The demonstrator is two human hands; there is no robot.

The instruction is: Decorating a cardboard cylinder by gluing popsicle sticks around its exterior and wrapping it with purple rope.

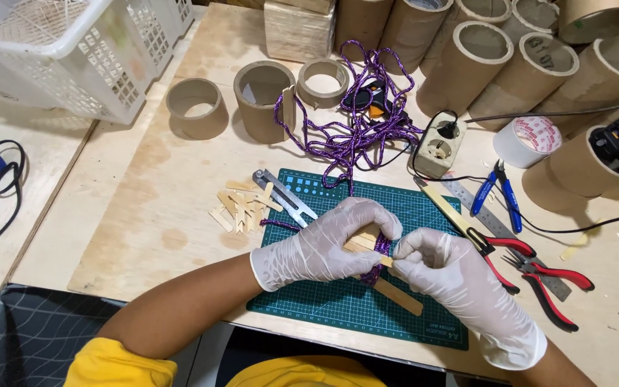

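Purple cord (352, 129) is wound round flat wooden sticks (395, 292) over the green cutting mat (338, 301). Left hand (324, 244) clamps the bundle; right hand (445, 269) pinches a stick end. Risk: loosened grip lets windings slip; slack cord could snag the pliers (539, 276) beside the mat.

Purple cord (356, 132), green gridded mat (338, 301), red-handled pliers (549, 283).

- The wooden stick (397, 295) is flat, pale and thin. It lies slanted over the green cutting mat (338, 301), its upper end hidden between the hands and its lower end jutting out bare.
- The purple cord (376, 259) is shiny and braided. It is wound around the stick's middle and trails up the counter into a loose tangle.
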